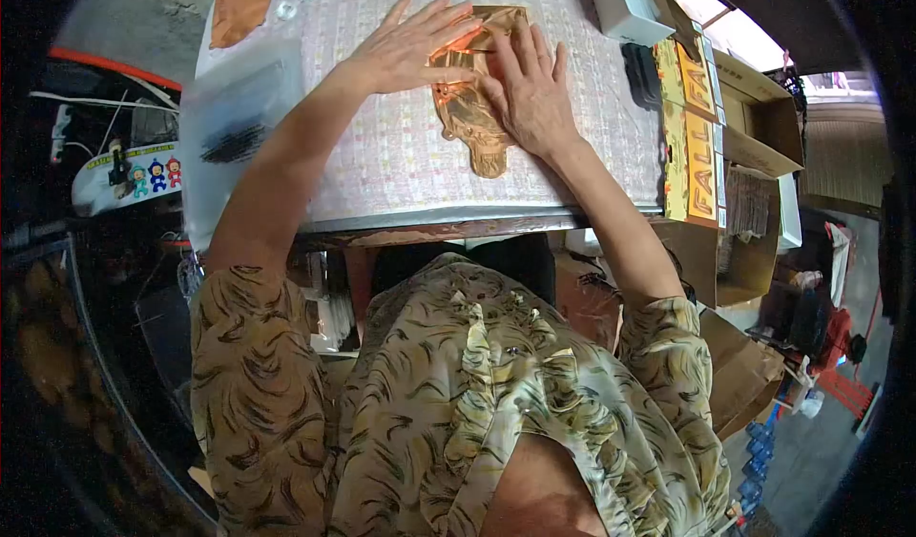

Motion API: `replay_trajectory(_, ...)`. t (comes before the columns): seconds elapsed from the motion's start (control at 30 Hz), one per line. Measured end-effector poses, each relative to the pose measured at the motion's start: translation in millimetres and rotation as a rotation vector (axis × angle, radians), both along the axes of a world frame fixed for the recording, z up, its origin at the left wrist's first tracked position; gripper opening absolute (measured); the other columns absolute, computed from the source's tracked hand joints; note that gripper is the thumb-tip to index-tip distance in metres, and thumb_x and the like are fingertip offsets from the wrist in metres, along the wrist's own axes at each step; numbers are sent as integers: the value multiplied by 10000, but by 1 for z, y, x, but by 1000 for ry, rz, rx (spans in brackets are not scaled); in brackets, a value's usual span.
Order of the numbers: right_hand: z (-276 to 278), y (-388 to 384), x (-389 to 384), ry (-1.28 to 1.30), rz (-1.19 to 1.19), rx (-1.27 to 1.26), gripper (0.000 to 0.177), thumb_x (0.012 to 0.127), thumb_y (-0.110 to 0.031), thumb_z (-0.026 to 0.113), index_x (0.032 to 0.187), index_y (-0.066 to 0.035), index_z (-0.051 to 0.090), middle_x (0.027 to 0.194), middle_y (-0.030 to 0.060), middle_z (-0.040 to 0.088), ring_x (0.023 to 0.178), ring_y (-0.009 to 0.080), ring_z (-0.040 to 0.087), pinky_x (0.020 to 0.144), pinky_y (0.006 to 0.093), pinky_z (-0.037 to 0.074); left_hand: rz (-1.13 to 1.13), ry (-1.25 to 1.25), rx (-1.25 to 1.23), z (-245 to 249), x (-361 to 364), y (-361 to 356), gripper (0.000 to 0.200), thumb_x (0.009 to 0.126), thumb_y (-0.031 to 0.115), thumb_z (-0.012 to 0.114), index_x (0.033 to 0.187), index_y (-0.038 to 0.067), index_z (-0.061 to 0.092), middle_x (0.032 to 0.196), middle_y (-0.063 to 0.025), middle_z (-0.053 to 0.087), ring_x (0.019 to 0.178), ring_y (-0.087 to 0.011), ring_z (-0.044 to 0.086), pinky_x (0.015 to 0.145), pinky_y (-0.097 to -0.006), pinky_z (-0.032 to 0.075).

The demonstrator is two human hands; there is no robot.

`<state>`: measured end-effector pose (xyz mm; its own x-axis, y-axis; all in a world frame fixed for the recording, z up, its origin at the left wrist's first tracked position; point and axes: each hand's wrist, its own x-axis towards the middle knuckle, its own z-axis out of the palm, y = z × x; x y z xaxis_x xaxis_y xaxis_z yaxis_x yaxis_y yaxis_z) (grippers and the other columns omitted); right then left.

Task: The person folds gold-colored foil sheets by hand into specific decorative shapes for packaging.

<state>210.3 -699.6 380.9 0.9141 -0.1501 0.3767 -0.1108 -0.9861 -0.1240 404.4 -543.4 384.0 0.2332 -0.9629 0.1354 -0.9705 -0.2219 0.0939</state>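
A flat, wrinkled piece of shiny gold foil (pixel 472 107), which looks like a deflated foil balloon, lies on the patterned table cover. Its lower end narrows to a rounded tab. My left hand (pixel 412 48) rests palm down on its upper left part, fingers outstretched. Along the foil's right edge lies my right hand (pixel 536 98), also palm down with its fingers apart. Neither hand is closed round anything. Between them the foil's middle shows, while parts under the fingers and palms are hidden.
Left of my left forearm is a translucent plastic bag (pixel 239 107) with dark contents. An orange-brown packet (pixel 243 2) lies at the back left. On the right are a white box (pixel 632 7), a black object (pixel 641 77), yellow packs (pixel 701 165) and cardboard boxes (pixel 759 131).
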Motion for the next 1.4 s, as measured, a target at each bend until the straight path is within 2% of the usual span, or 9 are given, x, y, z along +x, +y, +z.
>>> replay_trajectory(0.13, 23, 18, -16, 37, 312, -55, 505, 1037, -509, 496, 1508, -328, 527, 1707, 102, 203, 1574, 352, 176, 1251, 632, 71, -46, -25, -14, -3, 6, 2, 848, 929, 655, 580, 1638, 334, 243, 1721, 17, 177, 1584, -258, 151, 1292, -582, 38)
replay_trajectory(0.33, 22, 27, -12, 140, 320, -89, 484, 1037, -491, 498, 1483, -318, 564, 1707, 73, 212, 1574, 344, 172, 1261, 611, 71, -22, 9, 23, 3, 2, 2, 824, 932, 547, 625, 1636, 339, 251, 1720, 24, 180, 1587, -249, 144, 1292, -587, 43)
replay_trajectory(0.57, 33, 21, -40, 114, 420, 49, 476, 1044, -489, 486, 1451, -271, 602, 1690, 78, 270, 1544, 325, 268, 1260, 594, 170, -19, 1, 33, 8, -1, 3, 846, 921, 676, 561, 1633, 327, 265, 1716, 14, 192, 1583, -244, 152, 1296, -569, 51)
replay_trajectory(0.63, 43, 6, -51, 271, 636, 224, 402, 1037, -392, 541, 1380, -223, 664, 1658, 95, 347, 1494, 308, 374, 1240, 552, 282, -19, 9, 25, 11, -3, -1, 869, 913, 749, 520, 1630, 328, 270, 1713, 13, 201, 1582, -223, 151, 1301, -551, 53)
replay_trajectory(0.67, 39, -4, -45, 25, 694, 345, 343, 962, -196, 648, 1298, -179, 716, 1558, 81, 491, 1379, 285, 503, 1183, 473, 389, -13, 11, 29, 10, -3, -1, 876, 911, 754, 519, 1631, 322, 271, 1713, 8, 202, 1582, -230, 154, 1298, -556, 56)
replay_trajectory(0.77, 62, -45, -43, 86, 292, 327, 427, 856, -30, 695, 1263, -153, 734, 1408, 53, 608, 1261, 275, 564, 1107, 432, 440, -20, 3, 28, 11, -1, 0, 891, 908, 762, 516, 1632, 300, 278, 1713, -1, 210, 1581, -244, 162, 1288, -569, 63)
replay_trajectory(0.87, 48, -76, -22, 10, 343, 250, 460, 801, 15, 723, 1232, -145, 745, 1276, 38, 661, 1189, 273, 581, 1043, 424, 451, -32, -12, 15, 9, -1, -1, 908, 904, 763, 519, 1632, 272, 289, 1711, -8, 220, 1579, -256, 175, 1279, -584, 69)
replay_trajectory(1.1, 27, -91, -19, -28, 454, 5, 355, 822, -132, 780, 1176, -156, 769, 1258, 8, 683, 1161, 247, 599, 1003, 409, 456, -46, 17, 10, 9, 1, -1, 935, 874, 708, 613, 1631, 261, 293, 1721, -7, 186, 1582, -281, 171, 1264, -628, 58)
replay_trajectory(1.4, 28, -91, -16, -4, 491, 96, 313, 796, -88, 771, 1108, -116, 776, 1083, 9, 685, 1097, 239, 611, 987, 396, 462, -22, 68, -183, 24, -8, 7, 900, 865, 592, 711, 1605, 213, 366, 1685, -55, 296, 1570, -303, 216, 1251, -611, 138)
